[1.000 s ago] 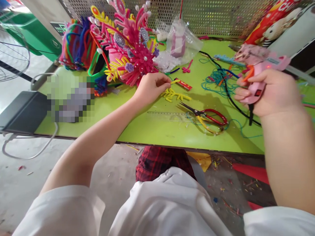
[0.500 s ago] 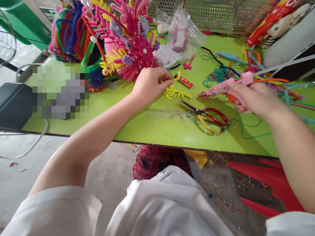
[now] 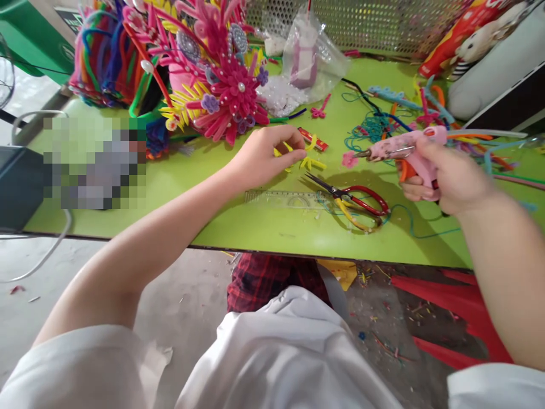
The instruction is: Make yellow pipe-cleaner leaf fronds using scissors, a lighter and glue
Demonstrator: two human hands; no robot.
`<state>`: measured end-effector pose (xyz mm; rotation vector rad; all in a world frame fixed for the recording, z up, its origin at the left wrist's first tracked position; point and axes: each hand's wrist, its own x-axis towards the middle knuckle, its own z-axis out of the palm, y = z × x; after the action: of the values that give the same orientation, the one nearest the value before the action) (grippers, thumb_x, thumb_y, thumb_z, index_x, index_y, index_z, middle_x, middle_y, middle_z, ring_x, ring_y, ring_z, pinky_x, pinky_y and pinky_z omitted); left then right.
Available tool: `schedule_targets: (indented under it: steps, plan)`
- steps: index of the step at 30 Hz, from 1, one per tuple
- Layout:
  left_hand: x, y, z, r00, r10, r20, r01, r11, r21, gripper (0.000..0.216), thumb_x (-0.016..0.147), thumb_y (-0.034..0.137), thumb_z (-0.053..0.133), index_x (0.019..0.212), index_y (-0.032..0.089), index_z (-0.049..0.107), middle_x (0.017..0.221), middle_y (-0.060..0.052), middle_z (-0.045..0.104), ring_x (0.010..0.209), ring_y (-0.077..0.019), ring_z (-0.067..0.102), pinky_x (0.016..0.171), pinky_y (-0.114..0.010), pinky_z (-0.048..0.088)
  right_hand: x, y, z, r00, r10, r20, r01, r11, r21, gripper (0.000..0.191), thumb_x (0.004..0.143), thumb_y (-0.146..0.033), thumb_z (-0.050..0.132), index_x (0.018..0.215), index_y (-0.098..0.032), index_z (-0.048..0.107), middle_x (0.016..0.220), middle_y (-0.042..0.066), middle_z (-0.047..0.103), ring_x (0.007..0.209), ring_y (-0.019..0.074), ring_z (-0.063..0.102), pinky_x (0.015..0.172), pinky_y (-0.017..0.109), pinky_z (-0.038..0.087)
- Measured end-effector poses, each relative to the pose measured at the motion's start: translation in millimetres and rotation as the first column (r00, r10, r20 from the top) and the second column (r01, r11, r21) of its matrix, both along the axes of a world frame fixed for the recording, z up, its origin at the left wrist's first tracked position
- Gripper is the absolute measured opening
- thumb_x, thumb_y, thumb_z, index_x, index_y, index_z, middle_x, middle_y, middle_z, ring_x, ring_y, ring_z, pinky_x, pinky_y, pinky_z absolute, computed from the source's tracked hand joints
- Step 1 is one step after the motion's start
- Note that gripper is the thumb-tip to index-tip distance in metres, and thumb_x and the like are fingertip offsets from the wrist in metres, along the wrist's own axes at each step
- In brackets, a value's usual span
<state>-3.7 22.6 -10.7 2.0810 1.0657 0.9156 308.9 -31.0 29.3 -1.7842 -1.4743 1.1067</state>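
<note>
My left hand (image 3: 272,154) reaches over the table with thumb and fingertips pinched on a yellow pipe-cleaner sprig (image 3: 314,161). Part of that sprig shows between the fingers, and the rest is hidden. In my right hand (image 3: 447,173) is a pink hot glue gun (image 3: 394,149), its nozzle pointing left. A small pink flower (image 3: 349,160) sits at the nozzle tip; I cannot tell whether it is attached. Scissors (image 3: 347,199) with red and yellow handles lie between my hands, partly over a clear ruler (image 3: 279,199). Behind the left fingers is a small red packet (image 3: 313,140).
A pink and yellow pipe-cleaner flower arrangement (image 3: 238,96) stands at the back left, beside bundled pipe cleaners (image 3: 110,57). Behind are a plastic-bagged bottle (image 3: 303,59) and tangled teal thread (image 3: 370,128). A dark box (image 3: 21,187) with a white cable occupies the left end.
My left hand has come down onto the yellow sprig. The glue gun has pulled back slightly to the right, and the pink flower at its tip shows more fully. The view has shifted a little.
</note>
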Motion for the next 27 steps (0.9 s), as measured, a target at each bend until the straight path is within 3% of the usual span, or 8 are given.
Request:
schedule_targets:
  steps: [4,7,10,17,20,22,24,27]
  plan:
    - [16,-3,4.6,0.969,-0.046,0.243,0.108,0.963,-0.247,0.011,0.095,0.031,0.067,0.096,0.020,0.067,0.097,-0.004,0.075,0.088,-0.0159,0.073,0.065,-0.025,0.059,-9,-7,5.1,0.954,-0.056,-0.293,0.010,0.987,-0.159,0.039,0.109,-0.047,0.037,0.096,-0.026,0.066,0.044,-0.005,0.033,0.035,0.0107,0.021,0.049,0.034,0.018]
    - [26,-10,9.3,0.909,-0.176,0.377,0.301,0.904,-0.303,0.010,0.095,0.028,0.067,0.091,0.020,0.063,0.114,-0.005,0.075,0.110,-0.0178,0.073,0.068,-0.022,0.060,-14,-11,8.0,0.906,-0.054,-0.420,-0.012,0.988,-0.152,0.040,0.108,-0.050,0.037,0.095,-0.027,0.066,0.046,-0.005,0.033,0.034,0.0106,0.019,0.047,0.034,0.014]
    - [31,-19,13.9,0.831,-0.280,0.481,0.458,0.835,-0.304,0.010,0.093,0.026,0.068,0.087,0.020,0.063,0.122,-0.003,0.074,0.112,-0.0160,0.072,0.069,-0.021,0.059,-20,-15,9.5,0.870,-0.057,-0.490,-0.018,0.989,-0.147,0.038,0.106,-0.054,0.041,0.095,-0.028,0.066,0.047,-0.005,0.034,0.033,0.0108,0.017,0.046,0.033,0.011]
    - [36,-24,14.4,0.822,-0.166,0.545,0.389,0.862,-0.324,0.010,0.095,0.032,0.069,0.095,0.022,0.070,0.100,-0.001,0.074,0.089,-0.0102,0.071,0.072,-0.021,0.058,-31,-32,8.8,0.790,-0.072,-0.609,-0.044,0.984,-0.173,0.050,0.101,-0.061,0.046,0.072,-0.022,0.058,0.053,-0.004,0.033,0.037,0.0089,0.019,0.046,0.032,0.015]
    - [33,-21,10.2,0.758,-0.166,0.631,0.423,0.861,-0.282,0.013,0.093,0.033,0.074,0.093,0.021,0.071,0.097,0.000,0.074,0.091,-0.0093,0.071,0.069,-0.018,0.055,-34,-34,2.5,0.690,-0.091,-0.718,0.169,0.985,0.037,0.047,0.089,-0.068,0.064,0.074,-0.025,0.052,0.059,-0.006,0.030,0.042,0.0092,0.020,0.043,0.029,0.019]
    - [32,-19,8.3,0.730,-0.156,0.665,0.418,0.872,-0.254,0.018,0.090,0.036,0.079,0.091,0.020,0.072,0.095,0.000,0.074,0.091,-0.0096,0.072,0.068,-0.017,0.055,-39,-31,-3.8,0.547,-0.085,-0.833,0.451,0.868,0.207,0.053,0.067,-0.065,0.086,0.076,-0.025,0.051,0.064,-0.008,0.040,0.045,0.0068,0.029,0.043,0.024,0.031]
    - [32,-20,8.3,0.733,-0.150,0.663,0.388,0.893,-0.227,0.021,0.088,0.037,0.081,0.090,0.018,0.073,0.091,-0.001,0.076,0.086,-0.0085,0.072,0.068,-0.017,0.055,-51,-29,-9.8,0.428,-0.102,-0.898,0.629,0.747,0.214,0.053,0.053,-0.041,0.098,0.079,-0.024,0.056,0.077,-0.007,0.059,0.057,0.0053,0.051,0.059,0.021,0.052]
    - [35,-27,12.4,0.778,-0.133,0.614,0.312,0.930,-0.194,0.019,0.089,0.033,0.080,0.089,0.016,0.073,0.086,0.000,0.077,0.074,-0.0061,0.069,0.069,-0.018,0.056,-77,-31,-16.1,0.510,-0.153,-0.847,0.624,0.743,0.241,0.046,0.058,-0.027,0.097,0.088,-0.023,0.063,0.092,-0.003,0.074,0.077,0.0103,0.070,0.069,0.024,0.060]
